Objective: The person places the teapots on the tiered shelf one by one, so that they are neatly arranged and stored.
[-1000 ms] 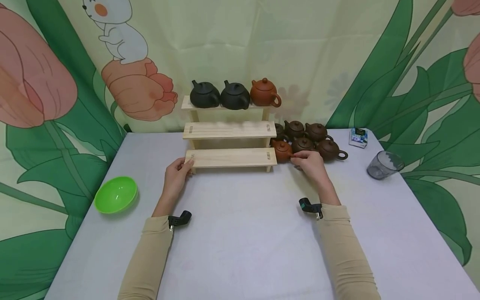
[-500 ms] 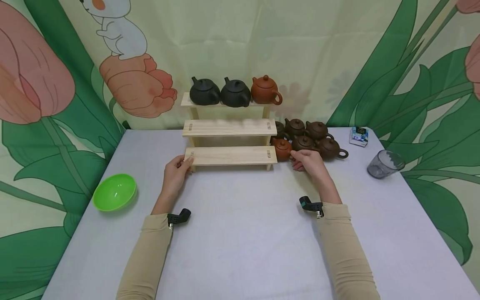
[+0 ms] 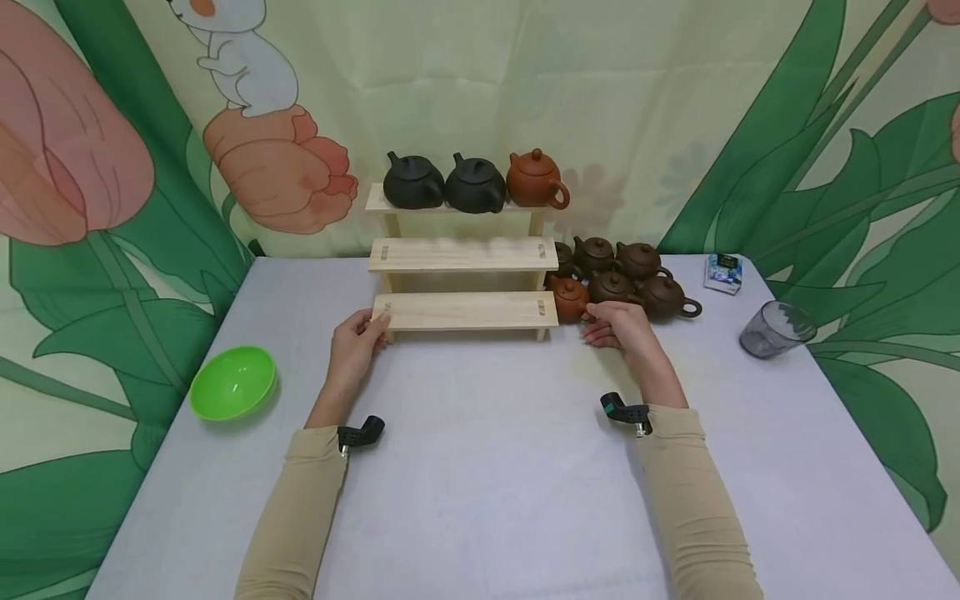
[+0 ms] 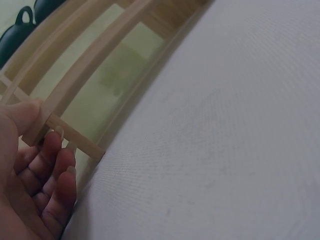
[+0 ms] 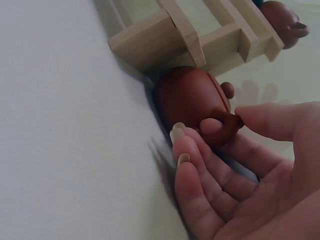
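A three-step wooden display stand [image 3: 465, 310] stands at the back of the table. My left hand [image 3: 352, 350] grips the left end of its lowest step, thumb on top and fingers curled beneath, as the left wrist view shows. On the table by the stand's right end sits a reddish-brown teapot [image 3: 570, 300]. With my right hand [image 3: 628, 333] I pinch its handle [image 5: 225, 131] between thumb and fingers. The top step holds two black teapots [image 3: 414, 182] and another reddish-brown teapot [image 3: 534, 179]. The lower two steps carry nothing.
Several dark brown teapots [image 3: 663, 297] crowd behind and right of the pinched one. A small blue-and-white box [image 3: 723, 273] and a tilted-looking grey glass [image 3: 777, 330] lie farther right. A green bowl [image 3: 233, 383] sits at left. A printed curtain [image 3: 615, 75] hangs behind the table.
The head view has shifted slightly. Both hands keep their places on the stand and the teapot handle; my right fingers below the handle look a little more spread.
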A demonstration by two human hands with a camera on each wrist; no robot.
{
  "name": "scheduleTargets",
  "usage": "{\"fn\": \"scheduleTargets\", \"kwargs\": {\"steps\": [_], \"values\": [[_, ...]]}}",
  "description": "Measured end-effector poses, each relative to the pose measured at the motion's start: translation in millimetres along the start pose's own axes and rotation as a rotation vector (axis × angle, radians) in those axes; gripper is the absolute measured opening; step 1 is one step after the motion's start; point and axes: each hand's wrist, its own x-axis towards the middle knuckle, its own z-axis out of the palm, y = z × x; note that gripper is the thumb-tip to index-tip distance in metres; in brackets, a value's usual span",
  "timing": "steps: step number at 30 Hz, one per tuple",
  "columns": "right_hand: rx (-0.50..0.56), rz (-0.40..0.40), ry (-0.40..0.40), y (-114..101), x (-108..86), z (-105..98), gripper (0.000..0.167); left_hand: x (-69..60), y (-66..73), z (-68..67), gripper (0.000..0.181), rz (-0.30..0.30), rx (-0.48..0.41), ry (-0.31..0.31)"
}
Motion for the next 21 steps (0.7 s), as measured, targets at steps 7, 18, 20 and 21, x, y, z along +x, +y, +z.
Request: {"fn": "scheduleTargets", "kwargs": {"steps": [7, 18, 20, 21], "values": [[0.043, 0.023, -0.014, 2.3, 4.4, -4.3, 0.046, 0.5, 0.1, 0.6, 0.048, 0.01, 0.004, 0.005], [0.062, 0.017, 0.008, 0.7, 1.3, -2.2, 0.032, -0.1, 1.1, -0.4, 0.05, 0.003, -0.001, -0.007], [0.057, 0.014, 0.018, 0.4, 0.9, -1.6, 0.031, 0.0, 1.2, -0.5, 0.05, 0.006, -0.007, -0.009], [0.055, 0.013, 0.021, 0.2, 0.8, -1.2, 0.031, 0.1, 1.3, -0.5, 0.05, 0.007, -0.009, -0.01]]}}
